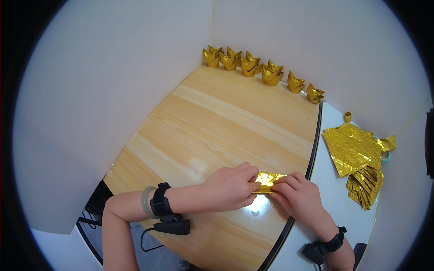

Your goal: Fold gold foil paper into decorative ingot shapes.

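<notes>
A folded strip of gold foil paper point(267, 179) is held just above the wooden table between my two hands. My left hand point(235, 186) pinches its left end, fingers curled round it. At the other end, my right hand point(296, 196) grips the strip with thumb and fingertips. Part of the foil lies hidden behind the fingers of both hands. On the white surface to the right rests a stack of gold foil sheets point(350, 147), with a fanned bundle of gold foil point(365, 185) below it.
Several folded gold foil ingots point(250, 64) stand in a row along the far edge of the wooden table point(217, 122). A dark edge strip point(315, 144) divides it from the white table point(327, 180). Pale walls rise at left and back. My wrists carry black straps with devices point(172, 226).
</notes>
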### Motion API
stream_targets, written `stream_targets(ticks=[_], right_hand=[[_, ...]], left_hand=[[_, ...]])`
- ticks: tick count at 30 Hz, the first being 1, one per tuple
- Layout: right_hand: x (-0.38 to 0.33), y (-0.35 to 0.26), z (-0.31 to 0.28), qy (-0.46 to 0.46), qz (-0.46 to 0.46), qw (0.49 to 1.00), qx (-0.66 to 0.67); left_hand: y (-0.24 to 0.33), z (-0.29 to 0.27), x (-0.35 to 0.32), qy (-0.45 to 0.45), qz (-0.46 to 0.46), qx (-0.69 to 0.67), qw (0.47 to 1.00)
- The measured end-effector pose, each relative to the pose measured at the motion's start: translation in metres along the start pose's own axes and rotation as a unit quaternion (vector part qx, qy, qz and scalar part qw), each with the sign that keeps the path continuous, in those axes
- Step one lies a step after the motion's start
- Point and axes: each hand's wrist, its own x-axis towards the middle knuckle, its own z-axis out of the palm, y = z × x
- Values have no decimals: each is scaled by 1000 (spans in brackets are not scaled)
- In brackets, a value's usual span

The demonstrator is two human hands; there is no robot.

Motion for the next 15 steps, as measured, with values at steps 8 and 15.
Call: stream_targets(ticks=[8, 15], right_hand=[[7, 6, 5, -23, 198, 971, 130], [17, 3, 0, -81, 305, 920, 232]], left_hand=[[-16, -7, 14, -13, -206, -241, 948], [-23, 2, 13, 30, -150, -210, 966]])
